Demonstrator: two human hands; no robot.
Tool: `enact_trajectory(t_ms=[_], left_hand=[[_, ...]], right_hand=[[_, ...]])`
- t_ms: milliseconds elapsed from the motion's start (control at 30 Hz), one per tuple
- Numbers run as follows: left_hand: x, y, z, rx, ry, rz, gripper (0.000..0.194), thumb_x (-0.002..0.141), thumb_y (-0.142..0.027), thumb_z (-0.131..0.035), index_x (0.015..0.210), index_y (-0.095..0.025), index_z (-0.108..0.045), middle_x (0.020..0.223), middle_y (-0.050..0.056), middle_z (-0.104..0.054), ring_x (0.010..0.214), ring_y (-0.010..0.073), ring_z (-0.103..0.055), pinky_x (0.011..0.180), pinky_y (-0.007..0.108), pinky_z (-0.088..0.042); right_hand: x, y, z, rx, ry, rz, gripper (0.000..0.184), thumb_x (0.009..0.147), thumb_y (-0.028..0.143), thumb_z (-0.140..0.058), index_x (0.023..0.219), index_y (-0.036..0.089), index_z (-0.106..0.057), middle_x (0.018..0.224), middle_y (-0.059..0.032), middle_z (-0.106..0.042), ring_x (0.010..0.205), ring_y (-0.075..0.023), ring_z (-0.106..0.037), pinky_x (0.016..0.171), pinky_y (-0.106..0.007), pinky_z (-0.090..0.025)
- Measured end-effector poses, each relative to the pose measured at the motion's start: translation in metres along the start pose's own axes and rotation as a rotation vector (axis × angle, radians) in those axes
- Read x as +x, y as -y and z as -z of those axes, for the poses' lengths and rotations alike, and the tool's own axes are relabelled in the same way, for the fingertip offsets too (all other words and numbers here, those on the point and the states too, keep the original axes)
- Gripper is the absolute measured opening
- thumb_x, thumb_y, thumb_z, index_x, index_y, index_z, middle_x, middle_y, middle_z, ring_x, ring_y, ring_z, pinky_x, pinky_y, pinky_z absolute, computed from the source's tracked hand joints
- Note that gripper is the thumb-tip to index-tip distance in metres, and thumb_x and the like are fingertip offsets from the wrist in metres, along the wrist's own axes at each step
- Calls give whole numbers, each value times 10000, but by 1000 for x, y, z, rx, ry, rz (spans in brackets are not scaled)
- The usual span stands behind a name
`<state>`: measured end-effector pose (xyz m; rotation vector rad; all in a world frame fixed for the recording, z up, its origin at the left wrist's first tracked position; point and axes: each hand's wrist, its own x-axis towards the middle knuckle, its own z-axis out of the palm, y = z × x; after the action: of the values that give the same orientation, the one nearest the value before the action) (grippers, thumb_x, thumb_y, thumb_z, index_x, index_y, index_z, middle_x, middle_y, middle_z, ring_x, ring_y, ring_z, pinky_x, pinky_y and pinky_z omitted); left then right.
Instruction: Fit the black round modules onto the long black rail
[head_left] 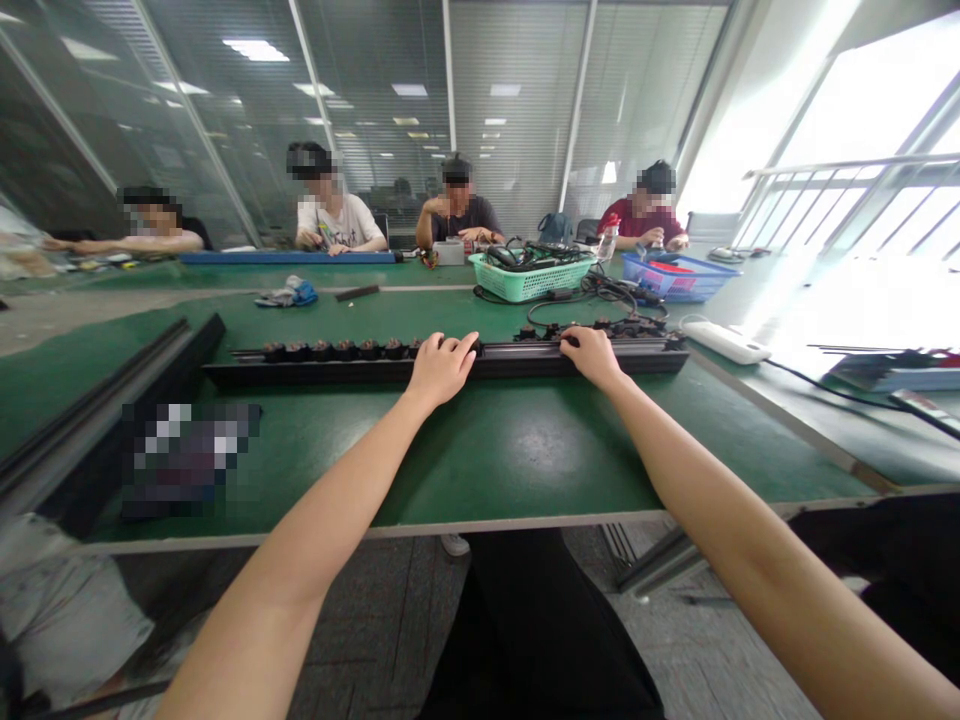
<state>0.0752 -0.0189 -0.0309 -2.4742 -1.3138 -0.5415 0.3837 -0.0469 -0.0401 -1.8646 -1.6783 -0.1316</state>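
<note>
A long black channel-shaped rail [337,374] lies crosswise on the green table, with a row of small black socket-like parts [321,350] along its left half. My left hand [441,370] rests over the middle of the rail, fingers spread; what lies under the palm is hidden. Farther right, my right hand [592,356] is closed at the rail, thumb and fingers pinching a small black part [571,341], mostly covered. More loose black parts [630,327] sit just behind the rail's right end.
A green basket [532,283] of black cables stands behind the rail, beside a blue basket [675,284]. Another long black rail [142,420] lies at the left. A white power strip [726,341] is at the right. Several people sit across the table.
</note>
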Motion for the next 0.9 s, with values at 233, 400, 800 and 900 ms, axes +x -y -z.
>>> enact_trajectory(t_ms=[233,400,800,900], left_hand=[[0,1,-2,-12,-13,-6,535,1131,-374,-352,1617,-224,-516,1432,123,-712,1387,369,-519,1191,514,-412],[1,3,-4,-7,-23,-15,539,1129,-385,-336,1615,-234,-513,1424,112,-718,1378,365,-523,1188,519,-415],[0,1,-2,-11,-16,-10,535,1127,-373,-345,1612,-228,-517,1415,120,-720,1375,363,-524,1190,513,-409],[0,0,-2,-13,-18,-8,533,1126,-369,-348,1613,-230,-517,1422,117,-717,1379,361,-520,1194,509,-407]], right_hand=[[2,-3,-2,-20,-10,-27,363,952,232,-620,1273,121,-749,1233,-161,-779,1165,-295,-701,1027,-358,-507],[0,0,0,-56,-13,-74,371,970,286,-631,1285,114,-727,1206,-177,-776,1147,-310,-693,990,-366,-511],[-3,7,2,-67,4,-58,321,985,208,-580,1212,157,-802,1197,-138,-797,1134,-284,-714,964,-329,-508],[-3,7,2,-72,5,-60,330,987,206,-574,1215,146,-804,1196,-144,-798,1135,-286,-716,973,-329,-510]])
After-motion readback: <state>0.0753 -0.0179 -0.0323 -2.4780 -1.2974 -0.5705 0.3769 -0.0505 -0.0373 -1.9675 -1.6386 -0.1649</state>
